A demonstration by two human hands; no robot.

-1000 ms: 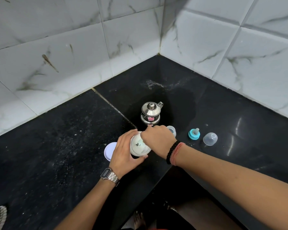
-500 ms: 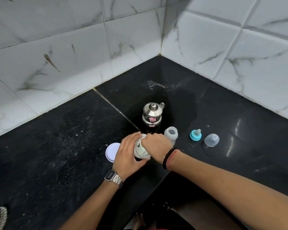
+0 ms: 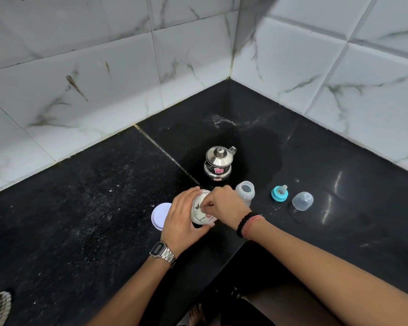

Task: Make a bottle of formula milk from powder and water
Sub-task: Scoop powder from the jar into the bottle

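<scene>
My left hand (image 3: 183,217) grips a white formula powder jar (image 3: 200,211) standing on the black counter (image 3: 92,208). My right hand (image 3: 224,205) hovers over the jar's open mouth with its fingers curled and pinched together; what they hold is hidden. The jar's white lid (image 3: 160,215) lies flat just left of it. An open clear baby bottle (image 3: 245,191) stands right of my right hand. Behind it stands a lidded steel pot (image 3: 218,164). The teal teat ring (image 3: 279,193) and clear bottle cap (image 3: 302,201) lie further right.
White marble-look tiled walls (image 3: 198,55) meet in a corner behind the counter. White powder specks dust the counter's left half. The counter's inner edge drops away below my forearms, where a foot (image 3: 197,314) shows on the floor.
My hands and the jar have hardly moved. The view has shifted slightly, so the baby bottle now shows more fully beside my right hand.
</scene>
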